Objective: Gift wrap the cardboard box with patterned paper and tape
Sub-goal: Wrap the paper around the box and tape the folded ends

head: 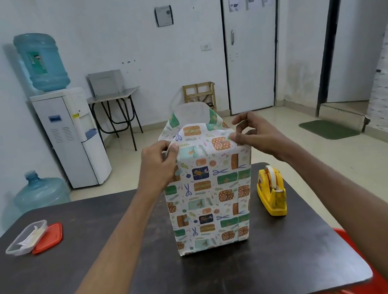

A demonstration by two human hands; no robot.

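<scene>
Patterned paper [206, 196], thin and easily creased, is pinched at its upper corners by the left hand [161, 160] and right hand [255, 134]; the whole is judged light, easily tipped.

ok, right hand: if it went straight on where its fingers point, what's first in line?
The patterned paper: the right hand points left, its fingers pinching the top fold. Beyond that, likely the left hand, though depth is unclear.
</scene>
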